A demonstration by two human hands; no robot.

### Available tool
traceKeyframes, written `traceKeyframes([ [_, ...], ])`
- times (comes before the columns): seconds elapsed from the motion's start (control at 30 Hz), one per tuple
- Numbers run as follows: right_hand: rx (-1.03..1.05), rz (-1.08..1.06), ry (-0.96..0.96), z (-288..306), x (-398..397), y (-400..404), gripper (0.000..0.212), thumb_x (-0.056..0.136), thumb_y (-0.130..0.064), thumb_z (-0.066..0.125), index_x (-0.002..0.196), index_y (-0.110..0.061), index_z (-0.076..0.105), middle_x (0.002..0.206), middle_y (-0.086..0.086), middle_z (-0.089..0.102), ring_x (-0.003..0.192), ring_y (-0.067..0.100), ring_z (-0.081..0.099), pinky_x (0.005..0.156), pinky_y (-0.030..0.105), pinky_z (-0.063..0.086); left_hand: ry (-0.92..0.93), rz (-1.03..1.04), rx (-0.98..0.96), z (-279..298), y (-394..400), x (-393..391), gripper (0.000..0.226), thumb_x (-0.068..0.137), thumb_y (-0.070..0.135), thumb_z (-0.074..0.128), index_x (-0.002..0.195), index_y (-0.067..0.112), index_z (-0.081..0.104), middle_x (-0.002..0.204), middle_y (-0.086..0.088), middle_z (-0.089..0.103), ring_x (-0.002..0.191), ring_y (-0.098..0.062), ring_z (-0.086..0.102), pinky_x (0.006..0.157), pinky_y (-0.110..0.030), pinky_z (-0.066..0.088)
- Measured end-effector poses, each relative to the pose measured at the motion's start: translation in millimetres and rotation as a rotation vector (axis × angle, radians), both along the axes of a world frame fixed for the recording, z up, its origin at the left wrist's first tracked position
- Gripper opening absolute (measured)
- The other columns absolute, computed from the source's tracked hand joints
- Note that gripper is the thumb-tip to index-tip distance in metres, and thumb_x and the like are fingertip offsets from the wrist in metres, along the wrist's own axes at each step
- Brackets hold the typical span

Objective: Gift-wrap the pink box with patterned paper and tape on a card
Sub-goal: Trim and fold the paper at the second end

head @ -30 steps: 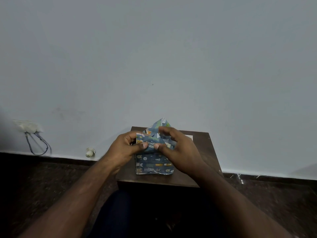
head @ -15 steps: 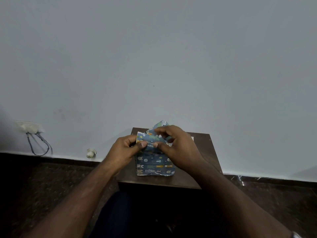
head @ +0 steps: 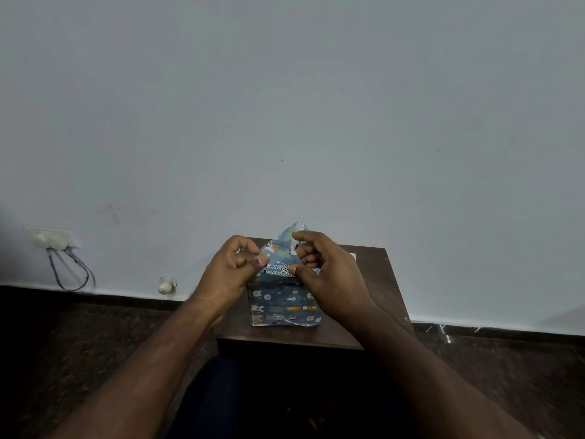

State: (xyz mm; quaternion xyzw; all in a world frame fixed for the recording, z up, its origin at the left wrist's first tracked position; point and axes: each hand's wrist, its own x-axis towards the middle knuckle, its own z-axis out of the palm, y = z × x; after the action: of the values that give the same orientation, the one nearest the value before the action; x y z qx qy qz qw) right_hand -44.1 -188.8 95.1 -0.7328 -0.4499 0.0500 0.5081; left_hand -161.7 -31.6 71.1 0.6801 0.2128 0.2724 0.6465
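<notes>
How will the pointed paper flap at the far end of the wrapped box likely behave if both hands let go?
The flap looks thin and creased, so it would probably spring partly open. The left hand and right hand pinch it, and no tape shows. The wrapped box sits flat, unlikely to tip.

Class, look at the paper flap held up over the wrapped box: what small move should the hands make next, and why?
Probably fold the flap down flat against the box. Both the left hand and the right hand pinch it, it stands up in a point, and that end is not yet closed.
</notes>
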Motion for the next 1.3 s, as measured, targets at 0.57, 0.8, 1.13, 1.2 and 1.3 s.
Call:
traceKeyframes([
  [0.57, -0.253, 0.008, -0.110, -6, 15, -21, 0.054, 0.082, -0.025, 0.080, 0.131, -0.026, 0.057, 0.122, -0.011, 0.067, 0.111, 0.000, 0.059, 0.091, 0.017, 0.046, 0.115, -0.030, 0.248, 0, -1, -4, 0.033, 0.083, 0.007, 0.079, 0.075, 0.039, 0.081, 0.088, 0.004, 0.078, 0.079, -0.004, 0.071, 0.070, -0.019, 0.054],
  [0.8, -0.311, 0.022, -0.168, -12, 16, -21, 0.048, 0.089, -0.018, 0.073, 0.133, -0.024, 0.057, 0.124, -0.009, 0.066, 0.108, -0.004, 0.053, 0.093, 0.020, 0.045, 0.085, -0.067, 0.239, 1, -1, -6, 0.046, 0.087, 0.002, 0.074, 0.079, 0.047, 0.079, 0.092, 0.009, 0.079, 0.083, -0.003, 0.071, 0.072, -0.016, 0.053],
  [1.13, -0.339, 0.039, -0.244, -18, 21, -24, 0.047, 0.090, -0.026, 0.071, 0.134, -0.032, 0.055, 0.127, -0.011, 0.062, 0.114, 0.008, 0.048, 0.090, 0.027, 0.039, 0.055, -0.134, 0.210, 3, -7, -9, 0.025, 0.090, -0.006, 0.067, 0.087, 0.018, 0.074, 0.083, 0.017, 0.076, 0.080, 0.006, 0.068, 0.070, -0.008, 0.048],
  [1.2, -0.356, 0.064, -0.279, -17, 18, -21, 0.050, 0.090, -0.027, 0.070, 0.137, -0.030, 0.053, 0.126, -0.011, 0.063, 0.116, 0.011, 0.048, 0.094, 0.031, 0.041, 0.056, -0.135, 0.218, 4, -6, -10, 0.023, 0.090, -0.005, 0.068, 0.088, 0.017, 0.075, 0.086, 0.015, 0.077, 0.082, 0.005, 0.068, 0.071, -0.008, 0.048],
  [1.3, -0.421, 0.065, -0.360, -16, 18, -15, 0.048, 0.090, -0.030, 0.068, 0.136, -0.027, 0.053, 0.123, -0.005, 0.064, 0.115, 0.019, 0.049, 0.096, 0.040, 0.043, 0.085, -0.133, 0.236, 5, -6, -9, 0.020, 0.091, -0.003, 0.069, 0.089, 0.016, 0.074, 0.085, 0.018, 0.076, 0.080, 0.006, 0.068, 0.070, -0.006, 0.047],
])
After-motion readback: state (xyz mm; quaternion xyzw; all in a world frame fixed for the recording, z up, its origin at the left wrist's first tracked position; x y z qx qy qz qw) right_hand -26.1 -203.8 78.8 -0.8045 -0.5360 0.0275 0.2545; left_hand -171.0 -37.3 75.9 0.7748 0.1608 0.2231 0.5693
